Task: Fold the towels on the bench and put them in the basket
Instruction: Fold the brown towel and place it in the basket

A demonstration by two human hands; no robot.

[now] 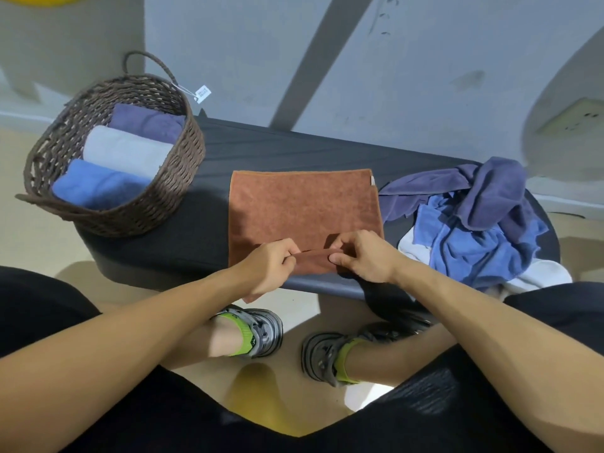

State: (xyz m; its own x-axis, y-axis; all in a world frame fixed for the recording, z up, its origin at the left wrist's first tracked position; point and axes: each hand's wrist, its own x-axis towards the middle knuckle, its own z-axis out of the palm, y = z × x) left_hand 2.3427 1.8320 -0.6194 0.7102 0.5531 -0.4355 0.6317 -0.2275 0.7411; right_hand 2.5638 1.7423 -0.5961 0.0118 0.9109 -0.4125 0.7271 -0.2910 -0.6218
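A rust-brown towel (304,207) lies flat on the dark bench (202,230), its near edge hanging a little over the bench front. My left hand (269,268) and my right hand (362,256) both pinch a narrow raised fold at the towel's near edge, close together. A brown wicker basket (170,197) stands on the bench's left end. It holds three rolled towels: dark blue (147,122), grey (124,152) and light blue (94,188). A loose heap of unfolded towels (474,217), purple, blue and white, lies on the bench's right end.
My knees and shoes (258,331) are below the bench front on a beige floor. A grey wall rises behind the bench. A paper tag (202,93) hangs from the basket's handle.
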